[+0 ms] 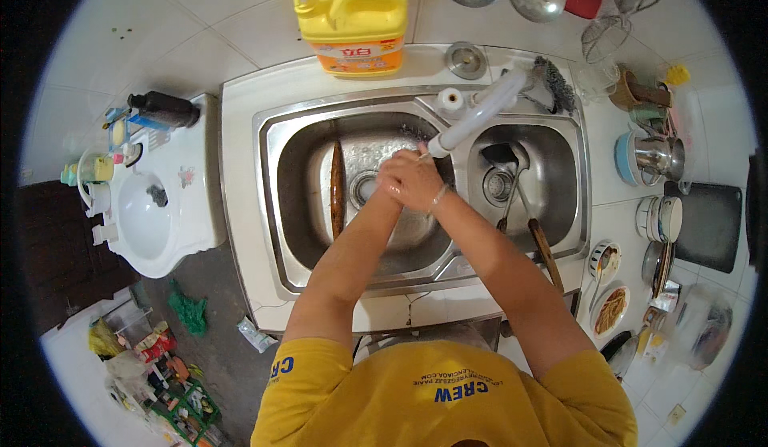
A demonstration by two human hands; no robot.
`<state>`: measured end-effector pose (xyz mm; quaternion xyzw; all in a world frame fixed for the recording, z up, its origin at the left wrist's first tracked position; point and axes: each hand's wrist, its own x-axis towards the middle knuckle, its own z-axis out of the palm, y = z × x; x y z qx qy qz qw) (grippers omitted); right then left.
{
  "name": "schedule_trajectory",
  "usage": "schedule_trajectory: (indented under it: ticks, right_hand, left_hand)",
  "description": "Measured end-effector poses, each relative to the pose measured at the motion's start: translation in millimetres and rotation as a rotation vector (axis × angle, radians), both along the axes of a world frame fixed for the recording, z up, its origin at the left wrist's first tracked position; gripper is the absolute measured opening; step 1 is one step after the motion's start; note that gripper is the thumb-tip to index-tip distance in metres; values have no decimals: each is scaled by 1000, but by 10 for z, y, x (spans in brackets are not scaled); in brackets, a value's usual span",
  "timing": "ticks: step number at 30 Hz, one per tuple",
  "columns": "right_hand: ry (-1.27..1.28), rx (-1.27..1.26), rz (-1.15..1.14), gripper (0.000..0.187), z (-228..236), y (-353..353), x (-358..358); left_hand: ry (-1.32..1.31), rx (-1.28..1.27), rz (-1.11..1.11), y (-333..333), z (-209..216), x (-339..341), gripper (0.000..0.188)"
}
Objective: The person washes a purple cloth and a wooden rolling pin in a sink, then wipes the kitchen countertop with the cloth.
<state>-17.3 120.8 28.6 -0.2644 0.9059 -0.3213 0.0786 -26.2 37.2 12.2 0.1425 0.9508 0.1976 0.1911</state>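
Tiles (240, 11) back the sink (270, 199). I see left hand (390, 180) and right hand (422, 181) pressed together by the tap (484, 113); washing seems started, not done.

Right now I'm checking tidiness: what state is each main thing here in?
Left hand: touching the other, partly hidden
Right hand: overlapping left
Left basin: wet
Faucet: over left basin, flow unclear
Right basin: holding utensils
Yellow jug: standing upright
Green plastic: crumpled

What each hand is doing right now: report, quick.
Left hand: mostly hidden; open or closed cannot be told.
Right hand: against the left; open or closed cannot be told.
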Motion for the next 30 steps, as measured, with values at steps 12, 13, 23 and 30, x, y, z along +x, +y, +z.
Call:
schedule_trajectory:
  ticks: [12, 13, 23, 30]
  right_hand:
    - [161, 176, -383, 41, 692, 666, -518]
    - [122, 202, -366, 46, 712, 699, -633]
    - [-12, 394, -424, 37, 1147, 563, -523]
    - [-546, -449, -132, 43, 400, 199, -13]
  left_hand:
    - [-230, 1325, 864, -156, 404, 76, 29]
    - [-293, 1474, 920, -152, 706, 77, 29]
    - [-314, 1588, 1083, -265, 1418, 206, 29]
    - [-425, 1829, 1010, -433, 1665, 421, 26]
